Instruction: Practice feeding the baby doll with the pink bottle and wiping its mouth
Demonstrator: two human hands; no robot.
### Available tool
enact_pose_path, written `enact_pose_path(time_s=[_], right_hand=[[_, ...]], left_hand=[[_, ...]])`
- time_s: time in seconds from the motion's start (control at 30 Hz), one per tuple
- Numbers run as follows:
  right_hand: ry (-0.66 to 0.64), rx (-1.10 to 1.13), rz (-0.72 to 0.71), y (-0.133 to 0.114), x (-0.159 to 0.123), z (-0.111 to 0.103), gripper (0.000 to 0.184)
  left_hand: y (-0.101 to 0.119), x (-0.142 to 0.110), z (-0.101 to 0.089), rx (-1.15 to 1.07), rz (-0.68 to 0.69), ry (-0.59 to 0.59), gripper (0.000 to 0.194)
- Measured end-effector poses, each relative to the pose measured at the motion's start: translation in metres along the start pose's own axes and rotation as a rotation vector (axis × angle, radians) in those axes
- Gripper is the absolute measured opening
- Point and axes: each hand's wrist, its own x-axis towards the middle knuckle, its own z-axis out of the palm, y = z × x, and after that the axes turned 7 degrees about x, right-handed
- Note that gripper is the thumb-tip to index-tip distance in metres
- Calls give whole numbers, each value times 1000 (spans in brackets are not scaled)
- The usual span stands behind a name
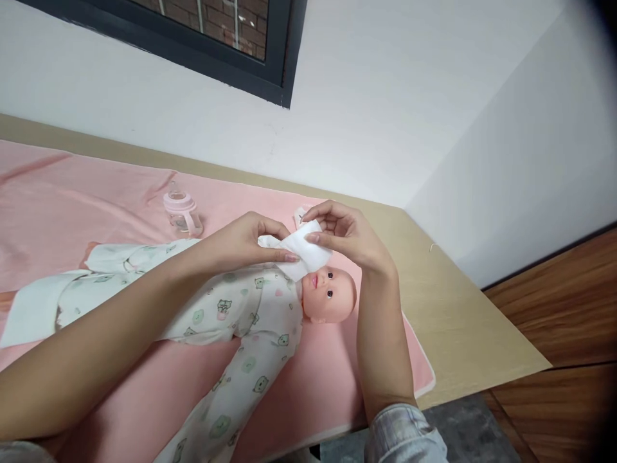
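A folded white tissue [308,252] is stretched between my two hands, just above the doll's chin and upper chest. My left hand [248,238] pinches its left side between thumb and fingers. On the far right corner, my right hand [344,235] grips it with the thumb against curled fingers. Beneath lies a baby doll [332,299] on its back, head to the right, in white pyjamas [226,308] with green bear prints. One sleeve reaches toward me; its other arm is largely hidden behind my left hand.
A pink mat [308,379] covers much of the wooden table [463,321]. At the back left stands a pink-lidded baby bottle [180,209] with handles. A small whitish object [299,217], partly hidden, lies behind my hands. White walls and a dark window frame [286,64] border the table.
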Motion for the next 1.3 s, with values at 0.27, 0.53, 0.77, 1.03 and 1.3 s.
enact_pose_path(time_s=[0.27, 0.53, 0.77, 1.03, 1.3], right_hand=[[113, 8, -11, -5, -2, 13, 40], [187, 73, 43, -16, -7, 30, 43], [181, 62, 56, -12, -6, 15, 42], [388, 246, 223, 78, 11, -47, 32], [458, 383, 471, 164, -2, -54, 25]], left_hand=[[12, -7, 5, -25, 258, 246, 13], [16, -15, 17, 25, 248, 456, 22], [24, -17, 18, -110, 242, 493, 13], [2, 1, 25, 74, 73, 3, 25], [0, 3, 48, 326, 41, -87, 18]])
